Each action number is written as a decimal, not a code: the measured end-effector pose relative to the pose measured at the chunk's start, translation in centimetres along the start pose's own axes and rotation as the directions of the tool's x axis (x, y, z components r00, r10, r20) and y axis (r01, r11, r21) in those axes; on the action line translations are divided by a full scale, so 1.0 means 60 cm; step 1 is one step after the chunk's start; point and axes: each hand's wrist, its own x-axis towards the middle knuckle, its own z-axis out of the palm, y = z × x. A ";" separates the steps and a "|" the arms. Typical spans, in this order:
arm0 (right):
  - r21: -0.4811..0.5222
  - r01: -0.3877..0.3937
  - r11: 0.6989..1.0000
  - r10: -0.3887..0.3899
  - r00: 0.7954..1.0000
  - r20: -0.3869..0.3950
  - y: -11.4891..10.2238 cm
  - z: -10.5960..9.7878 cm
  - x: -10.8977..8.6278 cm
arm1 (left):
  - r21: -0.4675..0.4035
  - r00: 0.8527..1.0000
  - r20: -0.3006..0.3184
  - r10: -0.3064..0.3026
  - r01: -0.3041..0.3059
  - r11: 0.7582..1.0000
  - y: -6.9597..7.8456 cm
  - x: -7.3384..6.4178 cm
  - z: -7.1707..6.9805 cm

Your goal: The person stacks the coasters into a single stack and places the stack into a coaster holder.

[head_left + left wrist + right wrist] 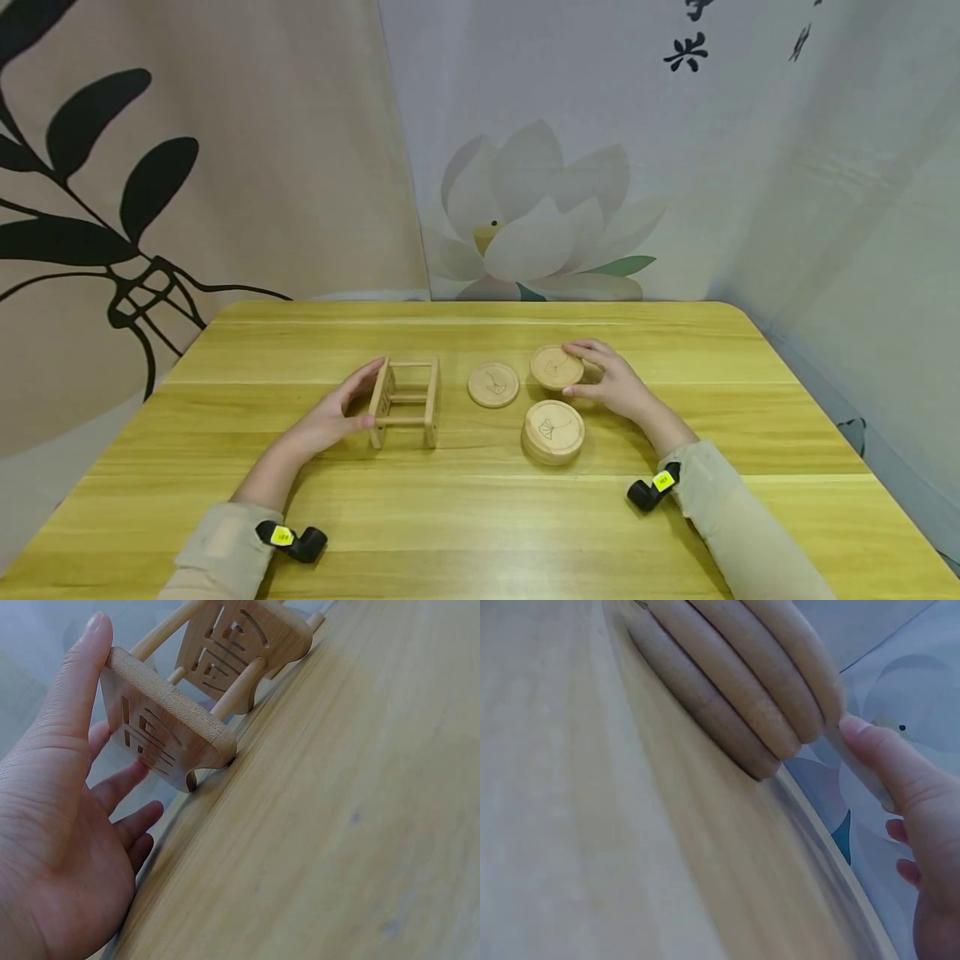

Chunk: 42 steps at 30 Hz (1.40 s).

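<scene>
I see the left grip (324,428) hold one end of the wooden rack (408,399) on the bench (450,533), while the right grip (618,387) pinches a round coaster (557,367) behind the stack (553,432), so it might fall if the pinch slips

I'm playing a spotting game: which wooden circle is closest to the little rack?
The lone circle lying flat, just right of the rack. Farther right, the right hand holds another circle, and the rest form a stack.
</scene>
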 end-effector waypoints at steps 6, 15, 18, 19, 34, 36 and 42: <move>0.003 -0.011 1.000 0.011 1.000 -0.011 -0.017 -0.006 -0.008 | -0.004 1.000 0.000 -0.011 0.011 1.000 -0.001 0.000 0.000; 0.044 0.014 0.999 -0.014 1.000 -0.008 -0.033 -0.006 -0.024 | 0.002 1.000 0.000 -0.008 0.008 1.000 -0.002 -0.001 0.000; 0.046 0.020 0.999 -0.020 1.000 -0.011 -0.040 -0.005 -0.030 | 0.002 1.000 0.001 -0.007 0.007 1.000 -0.003 -0.001 0.000; 0.045 0.024 0.999 -0.023 1.000 -0.012 -0.044 -0.004 -0.032 | 0.001 1.000 0.002 -0.009 0.009 1.000 -0.003 -0.001 0.000; 0.063 0.102 0.993 -0.102 0.995 -0.006 -0.066 -0.002 -0.063 | -0.003 1.000 0.000 0.005 -0.005 1.000 -0.005 0.000 0.001; 0.067 0.100 0.993 -0.100 0.995 -0.004 -0.056 0.001 -0.066 | -0.006 1.000 0.002 0.004 -0.004 1.000 -0.005 0.000 0.000; 0.057 0.097 0.994 -0.098 0.995 0.003 -0.060 0.006 -0.075 | -0.011 1.000 0.004 0.010 -0.010 1.000 -0.005 0.000 -0.001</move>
